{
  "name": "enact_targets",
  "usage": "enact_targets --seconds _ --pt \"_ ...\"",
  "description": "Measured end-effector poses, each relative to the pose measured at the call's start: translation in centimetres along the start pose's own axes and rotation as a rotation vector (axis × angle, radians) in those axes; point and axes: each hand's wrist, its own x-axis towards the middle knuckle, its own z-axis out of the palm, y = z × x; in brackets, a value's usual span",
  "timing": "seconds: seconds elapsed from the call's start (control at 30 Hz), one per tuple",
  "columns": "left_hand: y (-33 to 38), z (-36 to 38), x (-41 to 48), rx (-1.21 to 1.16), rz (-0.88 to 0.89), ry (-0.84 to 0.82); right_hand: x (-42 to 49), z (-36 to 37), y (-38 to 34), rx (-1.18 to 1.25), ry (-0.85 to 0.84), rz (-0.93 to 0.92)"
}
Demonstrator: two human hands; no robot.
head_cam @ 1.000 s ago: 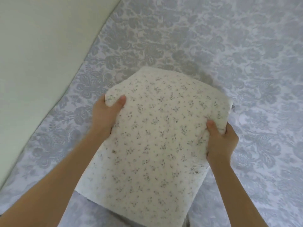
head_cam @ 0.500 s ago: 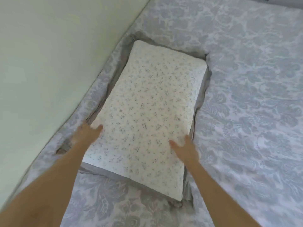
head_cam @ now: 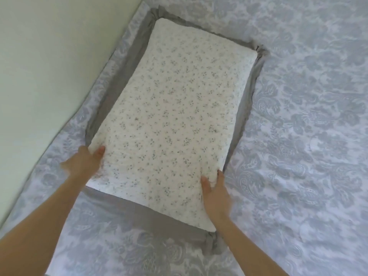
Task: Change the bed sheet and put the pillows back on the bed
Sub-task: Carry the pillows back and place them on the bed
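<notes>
A white pillow [head_cam: 169, 120] with a small grey flower print lies flat on the bed, close to the wall. Under it shows the plain grey frill [head_cam: 247, 108] of a second pillow on all sides. The bed carries a grey-and-white damask sheet [head_cam: 302, 148]. My left hand [head_cam: 84, 162] grips the pillow's near left edge, thumb on top. My right hand [head_cam: 215, 194] holds the near right edge, thumb on top and fingers down its side.
A pale green wall [head_cam: 49, 66] runs along the left side of the bed, right against the sheet's edge. The patterned sheet stretches flat to the right and toward me.
The pillow has gone from held up in both hands to lying flat by the wall. My hands let go briefly, then took hold of its near edges again.
</notes>
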Motion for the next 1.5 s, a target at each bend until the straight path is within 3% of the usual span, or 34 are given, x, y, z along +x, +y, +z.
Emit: enact_targets --seconds 0.07,0.1,0.17,0.23,0.27,0.33,0.37,0.43,0.57,0.7,0.87,1.07,1.27,1.5 --pt "1.1 0.1 -1.1 0.175 0.012 0.0 0.6 0.6 1.1 -0.208 -0.125 0.079" --pt "2.2 0.0 -2.0 0.196 0.092 0.069 1.0 0.5 0.7 -0.316 -0.107 0.063" --pt "4.7 -0.4 -4.8 0.143 0.425 0.285 1.0 -0.3 -0.6 -0.564 0.116 -0.159" --pt "7.0 0.1 -8.5 0.088 0.793 0.423 0.4 -0.1 -1.2 -0.606 0.35 -0.474" --pt "7.8 0.6 -10.4 0.123 0.913 0.363 -0.1 0.3 -1.0 -0.598 0.32 -0.585" --pt "8.6 2.6 -13.7 0.342 0.954 0.069 -1.0 1.1 -0.2 -0.712 -0.04 -0.599" --pt "8.7 3.3 -14.9 0.471 0.889 -0.065 -1.2 0.9 0.2 -0.79 -0.213 -0.527" --pt "9.5 3.2 -15.7 0.579 0.771 -0.169 -1.5 -0.6 -0.5 -0.812 -0.301 -0.446" --pt "11.4 -1.0 -19.4 0.54 0.795 -0.204 -6.6 -6.4 -2.3 -0.539 0.016 -0.441" --pt "11.5 -4.1 -26.2 0.376 0.879 -0.12 -12.9 -13.0 0.5 -0.329 0.164 -0.329" --pt "14.2 -5.2 -37.0 0.256 1.134 -0.072 -22.2 -22.1 7.5 -0.244 0.365 -0.167" --pt "15.6 -2.9 -57.3 0.247 1.477 -0.067 -36.7 -30.4 20.7 -0.104 0.613 0.177" --pt "10.3 3.1 -83.6 0.256 1.839 -0.158 -56.6 -33.6 35.5 -0.049 0.815 0.457" --pt "-1.0 8.9 -108.9 0.267 2.247 -0.28 -75.7 -31.6 50.9 0.049 0.983 0.858"
